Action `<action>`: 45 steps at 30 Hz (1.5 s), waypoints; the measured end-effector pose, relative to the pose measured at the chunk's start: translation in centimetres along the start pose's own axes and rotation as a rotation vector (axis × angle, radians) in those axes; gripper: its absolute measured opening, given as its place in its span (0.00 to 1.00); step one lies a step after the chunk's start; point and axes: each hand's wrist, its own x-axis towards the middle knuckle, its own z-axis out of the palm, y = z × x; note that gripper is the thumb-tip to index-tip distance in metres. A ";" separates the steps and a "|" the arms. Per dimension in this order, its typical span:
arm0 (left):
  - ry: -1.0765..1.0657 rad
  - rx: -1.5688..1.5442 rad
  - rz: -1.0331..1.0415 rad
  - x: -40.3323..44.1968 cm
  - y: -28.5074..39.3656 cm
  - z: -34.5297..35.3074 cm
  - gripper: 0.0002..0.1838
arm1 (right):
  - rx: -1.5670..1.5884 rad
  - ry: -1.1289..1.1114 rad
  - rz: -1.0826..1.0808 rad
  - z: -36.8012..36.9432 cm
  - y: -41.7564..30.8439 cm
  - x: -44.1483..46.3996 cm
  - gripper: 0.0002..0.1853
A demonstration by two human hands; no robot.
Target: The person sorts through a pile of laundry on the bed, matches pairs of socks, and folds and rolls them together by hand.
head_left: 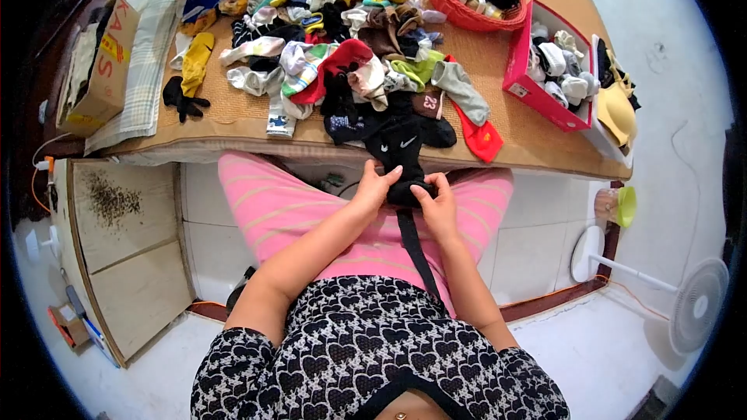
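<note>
A pair of black socks point(395, 157) with white swoosh marks hangs over the near edge of the bed, down to my lap. My left hand point(379, 185) grips the left side of the lower part, thumb on top. On the right side, my right hand point(437, 201) pinches the lower end, its fingers curled round the cloth. Just beyond my hands lie more dark socks point(352, 123), a brown sock point(429, 104) marked 23, a grey sock point(461, 92) and a red sock point(484, 141). My fingertips are partly hidden by the black fabric.
A big heap of mixed socks point(311, 62) covers the middle of the mat. A red basket point(440, 6) and a pink box point(520, 58), both holding socks, stand at the right. Cardboard boxes point(101, 82) sit at the left. A white fan point(696, 307) stands on the floor.
</note>
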 end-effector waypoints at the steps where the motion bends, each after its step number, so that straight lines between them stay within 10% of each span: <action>1: -0.020 -0.028 0.039 0.1 -0.2 0.0 0.31 | 0.000 0.000 0.000 0.0 0.0 0.0 0.13; 8: 0.225 0.337 0.370 -0.9 0.1 0.6 0.22 | 0.159 0.006 0.021 -0.3 -0.7 -0.5 0.11; 18: -0.229 -0.244 -0.141 -2.0 3.1 0.0 0.14 | 0.188 -0.112 0.001 -0.8 -2.2 -1.0 0.10; 24: -0.046 -0.345 0.266 -0.6 2.0 0.2 0.08 | 0.249 -0.050 0.171 -1.3 -1.0 -0.2 0.09; 30: 0.197 -0.281 0.207 0.1 1.5 0.0 0.12 | 0.306 -0.086 0.201 0.1 -1.2 0.1 0.10; 33: -0.224 -0.759 -0.133 -1.1 3.2 -0.7 0.19 | 0.275 -0.049 0.138 0.3 -0.8 0.5 0.10; 38: -0.576 -0.702 -0.501 -2.2 3.6 -1.5 0.19 | 0.212 -0.016 0.036 -0.1 -0.7 0.5 0.10; 45: -0.422 -0.051 0.152 -2.6 2.7 -0.6 0.13 | -0.184 -0.090 0.051 -0.7 -2.4 0.4 0.13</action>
